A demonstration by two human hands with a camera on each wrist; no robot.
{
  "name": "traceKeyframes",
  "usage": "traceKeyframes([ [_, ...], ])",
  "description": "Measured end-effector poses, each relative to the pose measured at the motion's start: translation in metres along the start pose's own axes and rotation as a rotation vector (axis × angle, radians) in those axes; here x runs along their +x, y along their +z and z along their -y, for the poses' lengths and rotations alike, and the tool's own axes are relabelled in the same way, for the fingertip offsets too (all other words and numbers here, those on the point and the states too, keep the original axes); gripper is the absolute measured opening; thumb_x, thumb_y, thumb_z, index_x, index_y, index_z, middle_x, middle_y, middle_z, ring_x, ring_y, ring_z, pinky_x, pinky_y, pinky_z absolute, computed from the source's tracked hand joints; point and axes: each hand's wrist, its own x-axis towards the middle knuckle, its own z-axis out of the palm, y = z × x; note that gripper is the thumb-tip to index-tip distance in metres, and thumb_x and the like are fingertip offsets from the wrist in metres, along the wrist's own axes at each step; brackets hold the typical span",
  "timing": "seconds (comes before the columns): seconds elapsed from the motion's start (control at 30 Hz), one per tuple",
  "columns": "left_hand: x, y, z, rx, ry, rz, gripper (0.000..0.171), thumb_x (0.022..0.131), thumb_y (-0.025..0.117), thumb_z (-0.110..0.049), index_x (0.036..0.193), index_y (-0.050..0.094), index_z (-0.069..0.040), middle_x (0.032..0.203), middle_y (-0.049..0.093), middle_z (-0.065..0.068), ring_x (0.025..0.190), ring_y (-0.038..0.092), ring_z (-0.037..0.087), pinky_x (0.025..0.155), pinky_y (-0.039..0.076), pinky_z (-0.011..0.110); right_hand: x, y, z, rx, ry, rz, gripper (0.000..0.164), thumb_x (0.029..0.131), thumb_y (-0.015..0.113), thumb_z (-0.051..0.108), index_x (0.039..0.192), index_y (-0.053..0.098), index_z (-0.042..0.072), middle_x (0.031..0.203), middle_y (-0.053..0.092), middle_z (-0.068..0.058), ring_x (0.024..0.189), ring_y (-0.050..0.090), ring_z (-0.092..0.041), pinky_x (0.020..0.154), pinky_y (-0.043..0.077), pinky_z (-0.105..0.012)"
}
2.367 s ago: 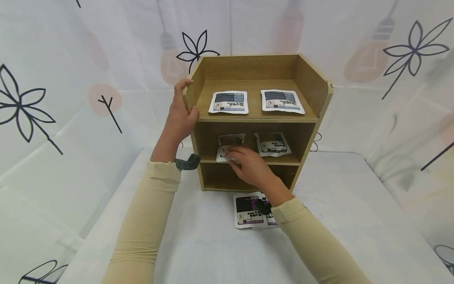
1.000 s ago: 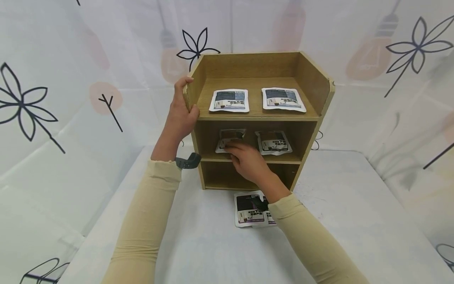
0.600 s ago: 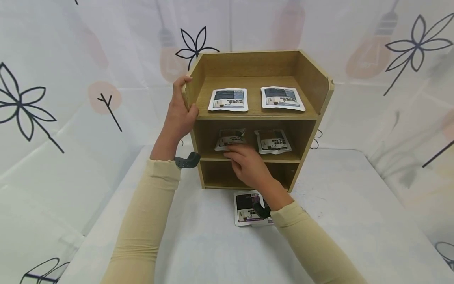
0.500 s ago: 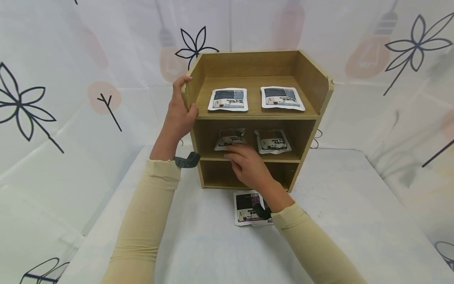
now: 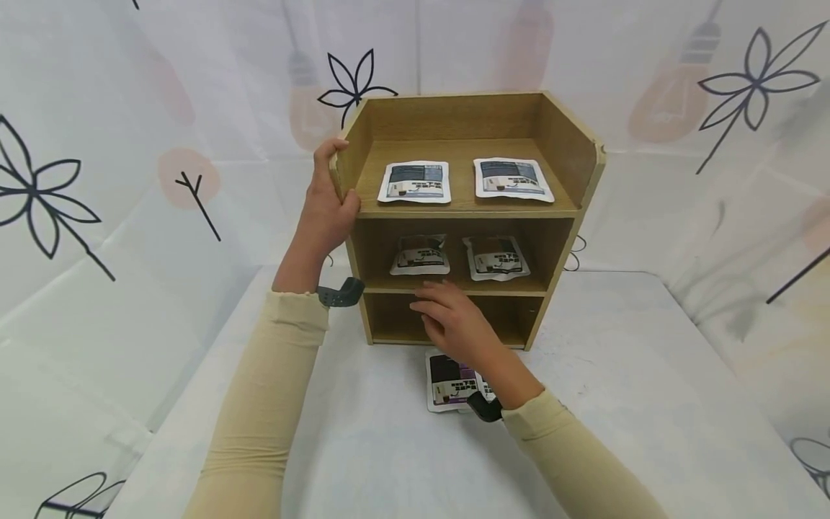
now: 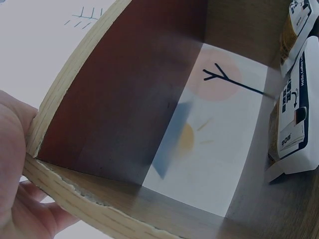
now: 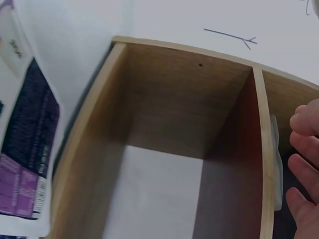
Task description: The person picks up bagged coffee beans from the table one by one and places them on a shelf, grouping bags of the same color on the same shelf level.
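Observation:
My left hand (image 5: pixel 326 209) grips the left side panel of a small wooden shelf (image 5: pixel 454 210), thumb in front and fingers round the upper edge. In the left wrist view, part of that hand (image 6: pixel 20 164) shows at the panel's edge. My right hand (image 5: pixel 457 324), fingers relaxed and holding nothing, is just below the front edge of the middle shelf. Behind it on that shelf lie a white-edged pouch with a brown label (image 5: pixel 420 255) on the left and a similar brown pouch (image 5: pixel 496 257) on the right. My right fingertips (image 7: pixel 304 122) show at the right wrist view's edge.
Two blue-labelled pouches, one left (image 5: pixel 415 182) and one right (image 5: pixel 514 179), lie on the top board. Purple-labelled pouches (image 5: pixel 447 386) overlap on the white table (image 5: pixel 363 447) before the shelf, partly hidden by my right wrist. Behind hangs a patterned white cloth (image 5: pixel 259 94).
My right hand has pushed the left brown pouch deeper onto the middle shelf, let go and drawn back downward. My left hand has stayed on the side panel.

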Motion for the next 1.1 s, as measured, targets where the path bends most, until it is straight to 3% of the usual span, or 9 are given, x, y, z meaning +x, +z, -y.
traceKeyframes([
  [0.27,0.0,0.0,0.001,-0.001,-0.001,-0.001,0.065,0.09,0.046,-0.005,0.14,0.02,-0.037,0.141,0.036,0.013,0.114,0.047,0.032,0.087,0.048,0.046,-0.016,0.0,0.004,-0.005,0.003,0.073,0.025,0.084,0.071,0.009,0.11,0.072,0.01,0.121,0.066,-0.008,0.124,0.056,-0.027,0.107,0.042,-0.043],
  [0.47,0.0,0.0,0.001,0.0,0.003,-0.004,0.065,0.09,0.045,-0.004,0.14,0.02,-0.036,0.141,0.036,0.013,0.115,0.047,0.032,0.088,0.048,0.046,-0.031,0.002,0.005,-0.023,0.073,0.2,0.029,0.084,0.073,0.014,0.113,0.071,0.013,0.125,0.064,-0.005,0.127,0.054,-0.025,0.109,0.039,-0.042],
  [0.77,0.0,0.0,0.001,-0.003,-0.001,-0.008,0.065,0.09,0.046,-0.004,0.14,0.02,-0.036,0.14,0.036,0.015,0.114,0.047,0.032,0.086,0.048,0.046,-0.046,0.002,0.009,0.023,0.244,0.401,0.041,0.085,0.072,0.024,0.125,0.065,0.02,0.135,0.058,-0.002,0.131,0.05,-0.024,0.108,0.041,-0.043],
  [1.1,0.001,0.001,0.0,-0.006,-0.011,0.0,0.065,0.09,0.046,-0.005,0.14,0.02,-0.037,0.141,0.036,0.014,0.116,0.047,0.032,0.088,0.048,0.046,-0.056,0.0,0.01,0.072,0.293,0.594,0.048,0.083,0.074,0.03,0.127,0.063,0.016,0.134,0.057,-0.005,0.123,0.055,-0.026,0.099,0.047,-0.044],
])
